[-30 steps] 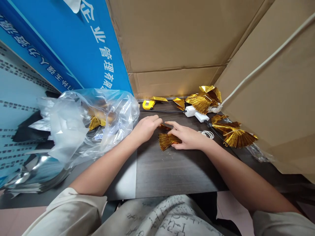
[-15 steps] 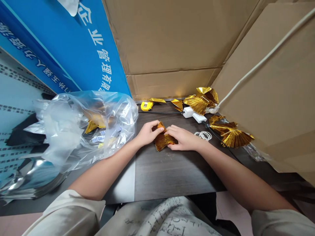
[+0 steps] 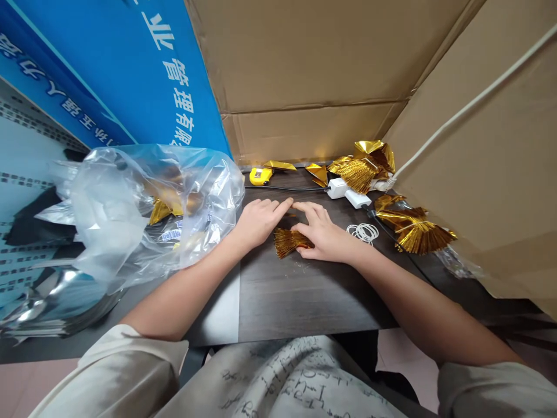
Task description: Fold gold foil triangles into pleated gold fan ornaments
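Observation:
A pleated bundle of gold foil paper point(image 3: 287, 241) lies on the dark table between my hands, its folded edges fanned toward the left. My right hand point(image 3: 324, 233) holds the bundle's right end, with the thumb above and lower fingers at its near side, while the index finger reaches forward. My left hand point(image 3: 261, 220) is beyond the bundle on the left, palm down, its index finger stretched out until the tip nearly meets my right index fingertip. A sliver of gold shows beneath these fingers; the rest there is hidden.
White rubber bands point(image 3: 362, 233) lie right of my right hand. Gold foil fans point(image 3: 420, 232) and white charger plugs point(image 3: 346, 190) sit at the right. A yellow tape measure point(image 3: 260, 176) stands by the cardboard wall point(image 3: 304, 133). A clear plastic bag point(image 3: 117, 232) fills the left.
My left hand has let go of the foil and stretched its index finger forward. My right index finger has extended too. The foil bundle now lies lower and flatter on the table.

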Demonstrator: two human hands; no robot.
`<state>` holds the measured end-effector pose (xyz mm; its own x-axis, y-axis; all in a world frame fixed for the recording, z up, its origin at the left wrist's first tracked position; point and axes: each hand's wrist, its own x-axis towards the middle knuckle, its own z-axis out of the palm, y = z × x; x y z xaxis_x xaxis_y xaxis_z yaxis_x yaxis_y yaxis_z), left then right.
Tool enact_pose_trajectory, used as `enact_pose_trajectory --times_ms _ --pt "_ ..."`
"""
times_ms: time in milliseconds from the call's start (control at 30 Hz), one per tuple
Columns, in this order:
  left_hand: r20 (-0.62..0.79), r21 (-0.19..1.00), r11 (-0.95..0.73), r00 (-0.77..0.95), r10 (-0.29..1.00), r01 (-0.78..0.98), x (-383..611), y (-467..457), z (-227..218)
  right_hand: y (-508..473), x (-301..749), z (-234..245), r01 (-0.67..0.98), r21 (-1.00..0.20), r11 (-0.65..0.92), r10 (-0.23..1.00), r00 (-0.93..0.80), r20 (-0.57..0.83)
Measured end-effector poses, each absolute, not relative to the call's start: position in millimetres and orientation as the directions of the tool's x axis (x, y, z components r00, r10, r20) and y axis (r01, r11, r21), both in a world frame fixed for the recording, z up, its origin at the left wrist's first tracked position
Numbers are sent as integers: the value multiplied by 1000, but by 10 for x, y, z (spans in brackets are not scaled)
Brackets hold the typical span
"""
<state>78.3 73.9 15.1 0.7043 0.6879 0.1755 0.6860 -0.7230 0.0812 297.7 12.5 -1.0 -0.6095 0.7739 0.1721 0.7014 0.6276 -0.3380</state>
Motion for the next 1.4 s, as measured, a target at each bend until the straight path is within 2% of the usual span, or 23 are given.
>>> enact_pose_trajectory --times_ms 100,200,267,333,433,600,833,1100,1200,1400 --pt "167 371 -648 639 751 665 825 752 60 135 2980 -47 694 -329 640 766 -608 208" --pt "149 653 -532 597 788 539 873 731 19 165 2987 -74 650 -359 670 737 -640 217" --pt "135 760 -479 614 777 439 889 705 15 187 2995 -80 609 -431 666 725 -664 183" --pt "123 815 -445 641 758 371 875 694 11 206 3006 -77 590 -490 641 730 -667 151" --pt "133 838 -445 672 728 316 797 730 -9 227 3029 -64 597 -507 621 742 -656 137" --pt "168 797 -516 705 689 314 669 821 -42 251 3072 -56 593 -499 631 739 -655 157" --pt "143 808 -461 636 758 368 715 804 -74 272 3081 -52 608 -482 631 724 -684 86" --pt "121 821 -415 591 798 392 727 793 -91 219 3041 -70 693 -408 595 756 -655 -9" --pt "132 819 -425 594 794 386 730 787 -101 222 3040 -82 700 -418 579 758 -651 -40" --pt "144 789 -477 638 757 387 728 795 -113 250 3064 -127 656 -475 587 741 -671 -11"
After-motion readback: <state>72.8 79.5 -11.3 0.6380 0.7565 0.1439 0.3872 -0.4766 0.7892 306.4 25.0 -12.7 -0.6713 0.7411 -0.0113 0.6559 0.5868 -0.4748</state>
